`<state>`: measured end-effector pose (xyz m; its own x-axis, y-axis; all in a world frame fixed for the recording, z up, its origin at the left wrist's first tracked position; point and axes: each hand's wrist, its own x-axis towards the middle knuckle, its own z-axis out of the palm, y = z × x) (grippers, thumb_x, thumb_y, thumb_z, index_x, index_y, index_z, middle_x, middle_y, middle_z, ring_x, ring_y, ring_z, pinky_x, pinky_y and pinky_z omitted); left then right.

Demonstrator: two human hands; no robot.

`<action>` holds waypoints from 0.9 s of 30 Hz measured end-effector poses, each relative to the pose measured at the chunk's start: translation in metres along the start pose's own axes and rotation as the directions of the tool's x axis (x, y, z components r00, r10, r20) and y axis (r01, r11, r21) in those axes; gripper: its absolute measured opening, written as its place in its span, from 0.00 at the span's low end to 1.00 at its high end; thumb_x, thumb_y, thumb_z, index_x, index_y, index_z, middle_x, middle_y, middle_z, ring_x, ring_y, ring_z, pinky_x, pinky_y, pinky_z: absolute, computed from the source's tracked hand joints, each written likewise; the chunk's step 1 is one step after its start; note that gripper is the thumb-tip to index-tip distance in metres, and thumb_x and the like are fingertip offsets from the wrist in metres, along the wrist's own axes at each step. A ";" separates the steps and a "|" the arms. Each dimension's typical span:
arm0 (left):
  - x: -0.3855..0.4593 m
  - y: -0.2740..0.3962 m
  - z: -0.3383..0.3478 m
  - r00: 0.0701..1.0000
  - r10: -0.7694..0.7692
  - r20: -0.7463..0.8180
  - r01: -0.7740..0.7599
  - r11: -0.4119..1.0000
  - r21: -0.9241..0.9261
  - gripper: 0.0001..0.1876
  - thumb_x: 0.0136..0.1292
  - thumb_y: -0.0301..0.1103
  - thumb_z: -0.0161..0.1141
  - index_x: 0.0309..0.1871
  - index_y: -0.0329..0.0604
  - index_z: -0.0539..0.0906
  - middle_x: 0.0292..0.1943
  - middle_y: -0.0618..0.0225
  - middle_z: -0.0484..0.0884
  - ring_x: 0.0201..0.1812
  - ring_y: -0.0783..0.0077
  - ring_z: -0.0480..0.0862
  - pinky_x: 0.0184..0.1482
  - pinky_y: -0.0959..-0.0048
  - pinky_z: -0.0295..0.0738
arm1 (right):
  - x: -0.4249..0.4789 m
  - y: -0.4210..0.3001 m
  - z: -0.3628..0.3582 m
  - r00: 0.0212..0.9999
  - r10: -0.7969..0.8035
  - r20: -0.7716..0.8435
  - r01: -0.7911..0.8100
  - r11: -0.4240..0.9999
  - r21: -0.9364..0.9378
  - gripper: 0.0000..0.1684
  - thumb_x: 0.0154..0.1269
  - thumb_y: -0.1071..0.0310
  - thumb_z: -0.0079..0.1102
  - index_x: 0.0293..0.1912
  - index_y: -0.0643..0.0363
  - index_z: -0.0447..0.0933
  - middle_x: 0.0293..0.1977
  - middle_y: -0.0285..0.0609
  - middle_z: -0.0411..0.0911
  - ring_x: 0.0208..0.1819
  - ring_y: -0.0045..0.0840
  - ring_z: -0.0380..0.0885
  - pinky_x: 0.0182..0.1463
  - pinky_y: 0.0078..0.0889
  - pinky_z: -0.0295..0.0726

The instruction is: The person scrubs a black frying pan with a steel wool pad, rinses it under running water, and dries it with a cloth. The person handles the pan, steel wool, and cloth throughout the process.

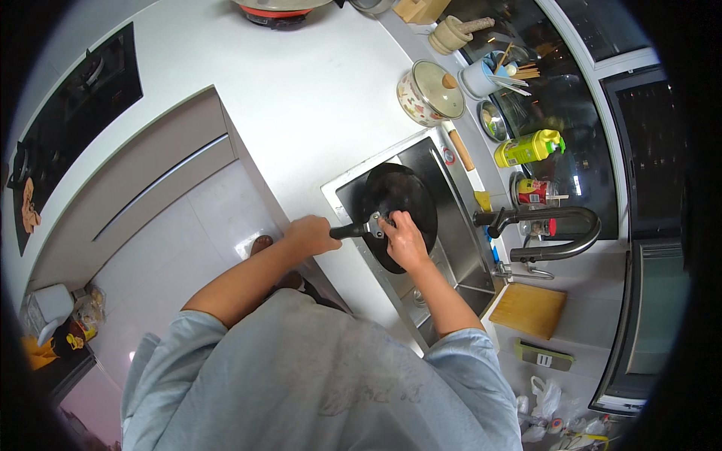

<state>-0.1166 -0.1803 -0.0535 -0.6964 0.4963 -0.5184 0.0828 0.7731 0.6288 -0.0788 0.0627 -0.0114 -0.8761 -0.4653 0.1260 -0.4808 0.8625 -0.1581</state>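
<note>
A black wok (403, 189) lies tilted within the stainless steel sink (468, 256). My left hand (311, 235) is closed around the end of its black handle (348, 231), at the sink's front edge. My right hand (405, 239) is at the wok's near side, its fingertips bent against the metal handle bracket (374, 224). Whether something small is pinched under those fingers cannot be made out. Beyond the right hand, a dark gooseneck faucet (555, 214) curves at the sink's far side.
A lidded enamel pot (431, 93) stands beside the sink, near a wooden-handled tool (461, 150). Along the window are a yellow detergent bottle (527, 149), a utensil holder (479, 78) and a mortar (450, 36). A wooden cutting board (529, 310) leans right of the faucet. A gas cooktop (84, 113) is at far left.
</note>
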 end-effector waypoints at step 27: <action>-0.002 0.000 0.004 0.990 0.105 -0.092 -0.097 0.991 0.089 0.25 0.52 0.53 0.58 0.32 0.35 0.85 0.29 0.50 0.84 0.36 0.48 0.85 0.41 0.56 0.79 | 0.013 0.009 0.001 0.987 0.151 -0.052 -0.140 0.975 0.175 0.15 0.49 0.82 0.62 0.40 0.62 0.84 0.36 0.45 0.70 0.42 0.39 0.72 0.46 0.37 0.75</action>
<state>-0.1125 -0.1799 -0.0542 -0.7464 0.5362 -0.3941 0.2128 0.7534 0.6222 -0.0941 0.0641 -0.0123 -0.9356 -0.3191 0.1511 -0.3524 0.8706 -0.3432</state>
